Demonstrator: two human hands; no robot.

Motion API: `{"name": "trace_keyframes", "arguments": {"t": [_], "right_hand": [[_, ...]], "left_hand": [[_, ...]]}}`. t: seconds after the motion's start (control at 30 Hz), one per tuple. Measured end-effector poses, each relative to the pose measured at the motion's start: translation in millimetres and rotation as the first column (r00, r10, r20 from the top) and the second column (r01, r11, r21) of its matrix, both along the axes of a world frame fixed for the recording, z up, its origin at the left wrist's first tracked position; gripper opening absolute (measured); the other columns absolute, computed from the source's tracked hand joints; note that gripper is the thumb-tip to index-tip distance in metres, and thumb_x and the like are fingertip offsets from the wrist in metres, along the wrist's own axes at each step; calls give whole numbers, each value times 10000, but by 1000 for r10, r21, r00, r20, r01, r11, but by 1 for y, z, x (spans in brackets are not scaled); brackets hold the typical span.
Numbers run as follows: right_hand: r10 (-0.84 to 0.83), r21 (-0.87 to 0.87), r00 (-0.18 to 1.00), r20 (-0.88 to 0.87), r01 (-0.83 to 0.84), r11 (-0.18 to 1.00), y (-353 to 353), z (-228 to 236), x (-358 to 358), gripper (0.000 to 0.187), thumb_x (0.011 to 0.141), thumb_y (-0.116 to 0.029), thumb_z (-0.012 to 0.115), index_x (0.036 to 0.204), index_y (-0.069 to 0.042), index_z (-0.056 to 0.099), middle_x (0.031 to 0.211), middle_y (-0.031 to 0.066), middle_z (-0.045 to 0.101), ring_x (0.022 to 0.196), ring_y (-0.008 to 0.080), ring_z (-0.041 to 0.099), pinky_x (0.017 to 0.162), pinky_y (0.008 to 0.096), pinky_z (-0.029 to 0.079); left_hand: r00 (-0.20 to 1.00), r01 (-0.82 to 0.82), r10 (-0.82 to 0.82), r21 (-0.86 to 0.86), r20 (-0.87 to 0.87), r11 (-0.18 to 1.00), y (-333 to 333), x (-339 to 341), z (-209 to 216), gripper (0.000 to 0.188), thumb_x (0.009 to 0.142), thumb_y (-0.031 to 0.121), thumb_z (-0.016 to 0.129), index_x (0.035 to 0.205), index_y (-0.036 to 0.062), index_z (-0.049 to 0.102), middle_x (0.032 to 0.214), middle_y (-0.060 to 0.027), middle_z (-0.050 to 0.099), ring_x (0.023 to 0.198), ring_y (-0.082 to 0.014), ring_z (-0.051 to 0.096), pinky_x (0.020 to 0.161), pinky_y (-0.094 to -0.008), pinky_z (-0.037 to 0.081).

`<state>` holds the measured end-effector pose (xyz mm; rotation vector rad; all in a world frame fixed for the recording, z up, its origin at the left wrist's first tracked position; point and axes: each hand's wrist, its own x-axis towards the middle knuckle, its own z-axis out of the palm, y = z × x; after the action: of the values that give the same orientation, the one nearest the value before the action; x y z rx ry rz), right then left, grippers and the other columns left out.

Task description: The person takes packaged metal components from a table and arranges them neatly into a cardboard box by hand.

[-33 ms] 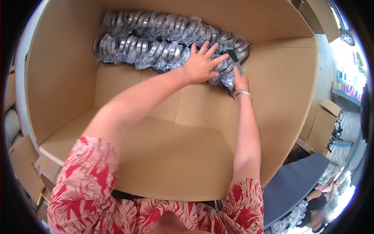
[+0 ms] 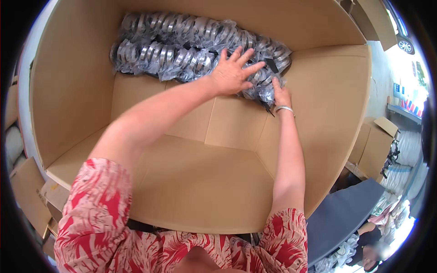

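Note:
Two long rows of round, silvery metal-rimmed items in clear plastic bags lie along the far side of a big cardboard box point(image 2: 200, 182); their exact kind is hidden by the wrapping. The far row point(image 2: 182, 25) and the near row point(image 2: 154, 57) lie side by side, with black pieces showing between and under them. My left hand point(image 2: 231, 75) rests on the right part of the near row, fingers spread. Against that row's right end is my right hand point(image 2: 282, 96), its visible fingers stretched out and the others partly hidden. A silver bangle circles my right wrist.
High cardboard walls point(image 2: 327, 91) surround the rows. Outside on the right are a dark flat surface point(image 2: 341, 218), a smaller open carton point(image 2: 371, 148), white sacks and a person point(image 2: 371, 245). Flattened cardboard point(image 2: 29, 195) leans at the left.
My left hand and forearm have shifted slightly left along the near row. My right hand stays at the row's end, and the rows look unmoved.

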<state>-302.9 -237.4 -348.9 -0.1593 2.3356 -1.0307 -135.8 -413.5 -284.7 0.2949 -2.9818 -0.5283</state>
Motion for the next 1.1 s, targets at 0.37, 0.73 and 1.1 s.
{"name": "trace_keyframes", "arguments": {"t": [0.37,0.73,1.1], "right_hand": [[496,249,528,690,-816,522,-51,85,41,201,741,-261,607,777,-65,635,722,52,650,664,154,637,545,372,510],[850,517,435,296,-822,240,11,0,55,367,820,-234,519,1100,-3,576,1113,218,572,1065,346,530,927,395,412],[927,563,205,314,-826,-8,26,-7,27,244,822,-189,512,888,-4,657,952,206,627,918,356,592,834,416,462]], "left_hand": [[943,129,-176,176,283,976,-81,105,98,448,726,191,621,1153,93,527,1190,-210,488,933,-362,578,784,-435,488],[903,269,-217,-94,371,959,-10,41,15,731,750,458,636,1381,321,295,1481,-97,131,1346,-380,123,1004,-625,195],[900,268,-208,-111,383,957,-3,18,-15,708,769,499,594,1381,394,256,1490,-62,104,1350,-389,88,1012,-638,160]]}}
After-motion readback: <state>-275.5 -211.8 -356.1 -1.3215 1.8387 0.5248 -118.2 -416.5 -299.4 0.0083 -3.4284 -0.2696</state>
